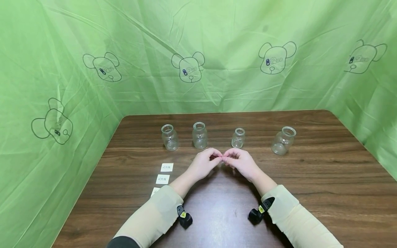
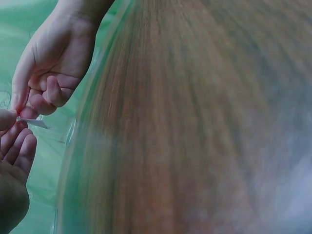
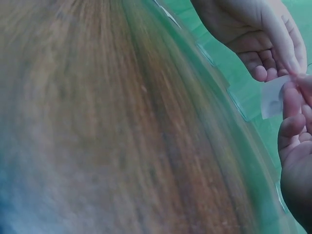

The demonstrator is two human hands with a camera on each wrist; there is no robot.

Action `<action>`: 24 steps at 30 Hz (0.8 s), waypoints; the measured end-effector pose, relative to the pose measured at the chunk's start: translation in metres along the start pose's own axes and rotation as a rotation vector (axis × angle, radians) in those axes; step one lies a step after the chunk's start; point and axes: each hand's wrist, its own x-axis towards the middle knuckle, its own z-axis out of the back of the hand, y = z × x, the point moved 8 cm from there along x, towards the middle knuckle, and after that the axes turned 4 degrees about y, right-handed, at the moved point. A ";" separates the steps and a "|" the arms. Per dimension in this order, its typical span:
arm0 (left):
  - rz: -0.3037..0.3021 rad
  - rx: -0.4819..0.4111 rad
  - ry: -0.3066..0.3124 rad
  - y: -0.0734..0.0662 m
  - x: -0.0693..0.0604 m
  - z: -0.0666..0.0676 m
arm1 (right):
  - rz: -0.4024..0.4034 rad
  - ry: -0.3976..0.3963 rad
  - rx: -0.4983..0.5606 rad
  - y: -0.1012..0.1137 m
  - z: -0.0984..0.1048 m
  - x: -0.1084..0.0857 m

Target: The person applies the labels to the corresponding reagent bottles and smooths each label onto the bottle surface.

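Over the middle of the table, both hands meet fingertip to fingertip. My left hand [image 1: 203,164] pinches a small white paper label [image 3: 273,96] between thumb and forefinger. Right beside it, my right hand [image 1: 243,164] pinches the same label at its edge. In the left wrist view the label [image 2: 36,122] shows edge-on below the right hand's fingers. The fingers mostly cover it in the head view. Just beyond the hands stand a small clear glass jar [image 1: 238,138] and a larger glass jar [image 1: 200,135], both upright and open-mouthed.
Two more glass jars stand at the back, one on the left [image 1: 170,138] and one on the right [image 1: 283,141]. Printed white labels [image 1: 166,167] lie in a column beside the left forearm, the nearest partly covered by the sleeve. A green curtain [image 1: 223,69] encloses the wooden table [image 1: 325,172].
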 end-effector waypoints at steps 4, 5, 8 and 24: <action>0.001 -0.015 -0.006 0.001 0.000 0.000 | -0.023 -0.001 0.014 -0.002 0.001 0.000; 0.003 -0.020 -0.007 0.001 0.000 0.000 | -0.024 0.003 0.013 -0.002 0.000 0.001; 0.010 -0.031 -0.006 0.002 -0.001 0.000 | -0.020 0.014 0.002 0.001 -0.001 0.000; 0.023 -0.044 0.004 -0.001 -0.003 0.002 | 0.027 0.038 -0.055 0.005 -0.001 -0.002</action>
